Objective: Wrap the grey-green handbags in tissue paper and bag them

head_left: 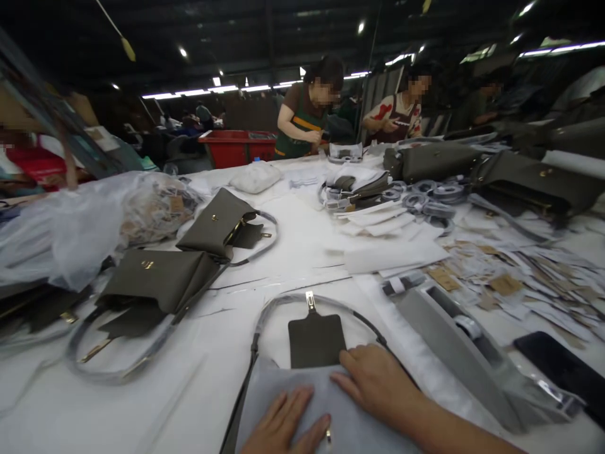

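Observation:
An olive-grey handbag point(316, 340) lies in front of me, its flap with a gold clasp tab point(310, 301) pointing away. A greyish translucent sheet point(309, 378) covers the bag's body, and a gold fitting point(328, 435) shows near the bottom edge. My left hand point(286, 422) rests flat on the sheet, fingers stretched out. At the sheet's far edge, beside the flap, my right hand point(378, 384) has its fingers curled in and its thumb on the sheet. The wrapped strap point(259, 321) loops around the flap.
More handbags point(151, 277) lie to the left beside a clear plastic bag point(61, 221). On the right are a grey tape dispenser point(458, 347), a dark phone point(562, 366), scattered paper tags point(505, 284) and white sheets point(397, 252). Co-workers point(307, 116) stand across the table; a red bin point(231, 148) is behind.

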A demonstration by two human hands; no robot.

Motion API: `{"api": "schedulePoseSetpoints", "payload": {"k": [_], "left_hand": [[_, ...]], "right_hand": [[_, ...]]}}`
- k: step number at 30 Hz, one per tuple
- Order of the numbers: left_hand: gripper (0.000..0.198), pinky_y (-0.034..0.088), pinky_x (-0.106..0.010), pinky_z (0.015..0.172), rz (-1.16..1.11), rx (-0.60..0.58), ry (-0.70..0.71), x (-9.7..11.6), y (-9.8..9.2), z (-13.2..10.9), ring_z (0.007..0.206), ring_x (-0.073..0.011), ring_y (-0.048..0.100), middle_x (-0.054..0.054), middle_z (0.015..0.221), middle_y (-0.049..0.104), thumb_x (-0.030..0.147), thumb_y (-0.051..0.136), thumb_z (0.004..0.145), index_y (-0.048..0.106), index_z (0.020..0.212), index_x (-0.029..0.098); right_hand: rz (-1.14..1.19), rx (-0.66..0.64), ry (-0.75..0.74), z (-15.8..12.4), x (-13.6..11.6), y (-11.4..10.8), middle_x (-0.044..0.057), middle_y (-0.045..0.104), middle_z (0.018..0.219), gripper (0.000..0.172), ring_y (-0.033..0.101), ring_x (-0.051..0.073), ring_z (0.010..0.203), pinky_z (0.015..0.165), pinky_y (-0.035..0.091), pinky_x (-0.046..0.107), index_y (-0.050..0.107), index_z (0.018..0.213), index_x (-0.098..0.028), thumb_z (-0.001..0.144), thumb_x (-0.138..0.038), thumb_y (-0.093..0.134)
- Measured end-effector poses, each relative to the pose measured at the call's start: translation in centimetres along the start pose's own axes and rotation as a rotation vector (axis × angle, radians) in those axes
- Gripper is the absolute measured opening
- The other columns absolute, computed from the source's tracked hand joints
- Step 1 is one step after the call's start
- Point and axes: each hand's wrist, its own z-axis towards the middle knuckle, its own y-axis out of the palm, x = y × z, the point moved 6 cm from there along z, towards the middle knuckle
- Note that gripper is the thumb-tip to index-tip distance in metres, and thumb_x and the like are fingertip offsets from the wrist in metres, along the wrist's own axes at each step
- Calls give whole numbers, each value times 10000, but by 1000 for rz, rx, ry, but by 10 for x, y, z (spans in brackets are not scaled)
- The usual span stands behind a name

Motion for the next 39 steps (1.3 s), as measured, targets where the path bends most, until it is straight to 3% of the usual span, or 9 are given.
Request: {"api": "schedulePoseSetpoints", "payload": {"k": [5,7,10,13,17,20,25,33,39], "left_hand": [[733,490,-424,1032,-67,-69,-61,3,-23,6,1339,-295,498,-165,1497,467,638,527,894,340,1513,292],[710,466,-457,1058,-138,-86,-119,4,-30,5,1359,-305,471,-153,1538,412,600,560,893,348,1506,310],[660,407,-496,1105,-236,-114,-156,5,-32,4,1381,-307,440,-133,1563,376,563,559,910,367,1493,322],[626,367,-518,1129,-284,-156,-170,5,-31,5,1394,-305,422,-139,1558,378,560,534,926,384,1483,318],[604,332,-524,1145,-302,-186,-185,4,-34,7,1403,-312,403,-149,1553,374,545,521,937,402,1475,297],[589,329,-521,1145,-311,-161,-168,5,-41,9,1385,-312,424,-142,1525,409,542,512,941,428,1462,280],[554,370,-481,1136,-312,-33,-112,6,-49,10,1328,-282,484,-116,1419,535,519,552,923,505,1397,236],[494,553,-451,977,-206,246,-89,18,-45,-8,1079,-262,673,-155,1187,695,458,574,939,561,1300,120],[449,497,-356,1074,-182,197,123,39,-52,-3,1351,-182,486,-86,1439,553,125,374,1017,408,1461,185]], "right_hand": [[250,53,34,29,5,-37,84,715,954,203,651,230,914,817,452,307,661,979,-170,974,-339,550],[379,97,100,53,10,-44,111,716,1070,232,642,248,1026,892,453,326,669,1086,-144,970,-311,556],[453,68,144,85,14,-41,92,755,970,276,691,239,923,808,500,307,696,1105,-123,937,-321,600],[516,53,158,93,14,-41,64,771,923,343,712,207,856,761,524,279,661,1213,-106,945,-306,584],[605,76,89,57,0,-59,56,743,1114,368,689,189,977,860,515,278,638,1279,-129,977,-304,523],[644,77,-122,15,-24,-70,11,709,1188,280,636,169,1105,985,460,267,713,1183,-226,973,-292,540],[527,-1,-354,-38,-47,-41,50,659,1217,308,645,151,1037,934,483,262,716,1200,-280,989,-216,500],[497,19,-301,-49,-46,-19,93,680,1186,336,642,187,1045,921,489,294,696,1210,-212,1026,-292,426],[273,51,-467,-55,-54,-16,137,647,1255,365,609,215,1088,947,472,339,648,1276,-174,1030,-265,395]]}}
